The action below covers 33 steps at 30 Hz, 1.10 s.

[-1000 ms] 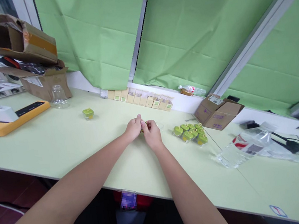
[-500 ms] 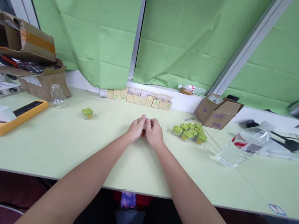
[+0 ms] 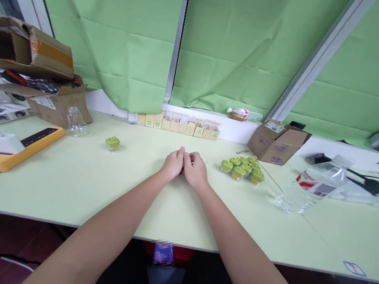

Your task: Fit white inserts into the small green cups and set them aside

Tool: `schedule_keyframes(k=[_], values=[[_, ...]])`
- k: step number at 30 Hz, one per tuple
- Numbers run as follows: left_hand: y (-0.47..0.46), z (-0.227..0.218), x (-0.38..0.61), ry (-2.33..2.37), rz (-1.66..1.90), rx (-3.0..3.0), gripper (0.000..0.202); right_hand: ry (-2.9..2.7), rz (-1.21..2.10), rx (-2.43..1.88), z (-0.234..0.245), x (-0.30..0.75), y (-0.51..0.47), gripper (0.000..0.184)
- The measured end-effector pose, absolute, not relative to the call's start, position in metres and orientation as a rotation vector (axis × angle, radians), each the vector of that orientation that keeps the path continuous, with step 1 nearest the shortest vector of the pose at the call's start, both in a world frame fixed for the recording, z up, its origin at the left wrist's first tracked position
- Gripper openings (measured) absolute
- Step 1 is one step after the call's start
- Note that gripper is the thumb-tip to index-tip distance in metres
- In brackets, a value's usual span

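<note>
Midway: held, not set down

A small dark-reddish thing (image 3: pixel 181 172) sits between the person's two hands, mostly hidden; only slivers show, so its shape and condition cannot be told. The left grip (image 3: pixel 174 164) and the right grip (image 3: pixel 196 172) meet around it, fingers curled and both apparently grasping it, thumbs side by side on top. Judging by that, the handling of this piece is unfinished: it is neither released nor laid down, and what has been done to it cannot be read.

Just right of the grips, a cluster of clear plastic containers with green lids and yellowish loops (image 3: pixel 239 171) stands close together on the pale green-white table (image 3: pixel 92 185). Their lids are on, so they look done, though I cannot count them surely. Left of the grips and well apart from that cluster, a single clear container with a green lid (image 3: pixel 113 141) stands alone, its lid also on; whether it counts as finished is unclear.

Beyond the grips, against the wall, runs a row of small beige cardboard boxes (image 3: pixel 182 125), some showing green panels; whether they hold anything cannot be seen, and neither grip touches them. Farther out to the right are a brown cardboard carton (image 3: pixel 264 145) and a large clear plastic bottle lying on its side (image 3: pixel 310 188).
</note>
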<state>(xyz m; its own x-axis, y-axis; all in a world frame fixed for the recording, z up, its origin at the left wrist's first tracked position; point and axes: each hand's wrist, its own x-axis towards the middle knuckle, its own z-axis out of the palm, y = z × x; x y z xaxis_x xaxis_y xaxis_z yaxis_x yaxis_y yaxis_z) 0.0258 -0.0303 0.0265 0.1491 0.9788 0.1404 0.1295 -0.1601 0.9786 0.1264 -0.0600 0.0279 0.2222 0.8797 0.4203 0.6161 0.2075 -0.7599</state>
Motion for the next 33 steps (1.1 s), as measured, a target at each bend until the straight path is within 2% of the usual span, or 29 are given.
schedule_keyframes(k=[11,19,33], values=[[-0.034,0.028,0.028,1.018,1.079,1.341,0.070,-1.425,0.360,-1.528,0.030,0.126,-0.061,0.033],[-0.032,0.027,0.028,0.965,1.112,1.279,0.058,-1.288,0.541,-1.479,0.024,0.131,-0.053,0.044],[-0.032,0.032,0.025,0.950,1.089,1.276,0.053,-1.345,0.494,-1.438,0.017,0.141,-0.044,0.046]])
